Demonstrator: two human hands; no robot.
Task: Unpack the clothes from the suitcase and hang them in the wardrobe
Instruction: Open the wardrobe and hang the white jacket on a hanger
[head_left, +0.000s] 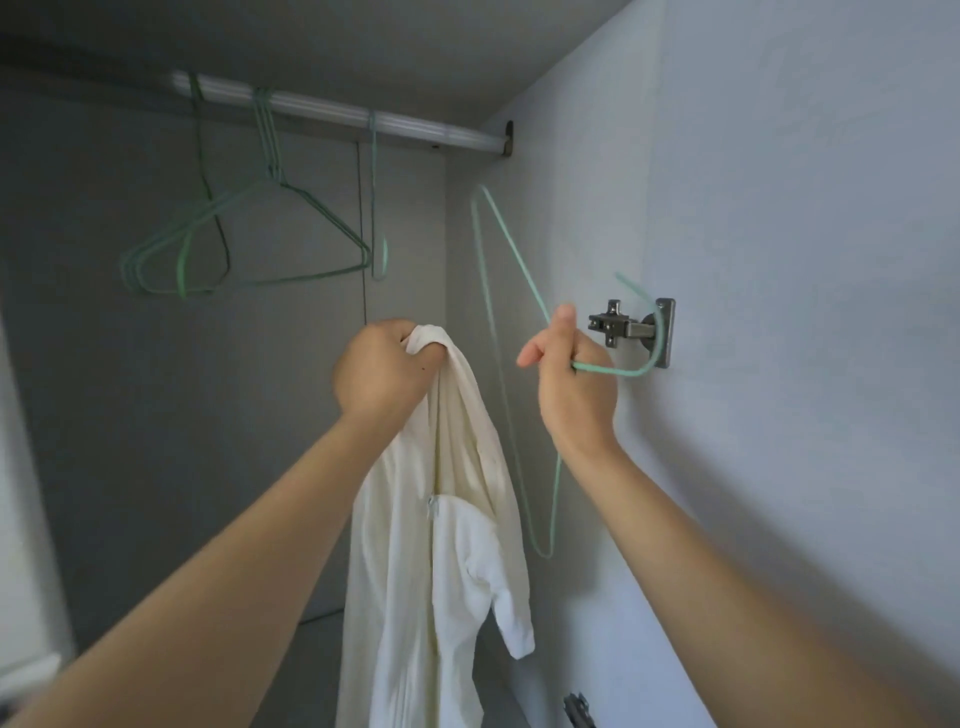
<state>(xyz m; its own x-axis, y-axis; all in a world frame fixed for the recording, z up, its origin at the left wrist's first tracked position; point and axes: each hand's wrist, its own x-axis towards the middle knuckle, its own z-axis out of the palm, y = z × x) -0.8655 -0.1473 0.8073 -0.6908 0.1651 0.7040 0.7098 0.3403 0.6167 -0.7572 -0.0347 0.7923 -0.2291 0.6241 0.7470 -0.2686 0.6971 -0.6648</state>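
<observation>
My left hand (382, 371) grips the top of a cream white garment (457, 519) that hangs straight down inside the wardrobe. My right hand (569, 382) holds a green wire hanger (511, 260) by its neck, turned on its side, with the hook curving out to the right. The hanger's triangle hangs behind the garment's right edge. The metal rail (415, 127) runs across the top of the wardrobe, above both hands.
Several empty green wire hangers (249, 234) hang on the rail at the left. A metal door hinge (631, 330) is fixed to the right side panel (779, 260), just behind the held hanger's hook. A second hinge (579, 709) shows at the bottom.
</observation>
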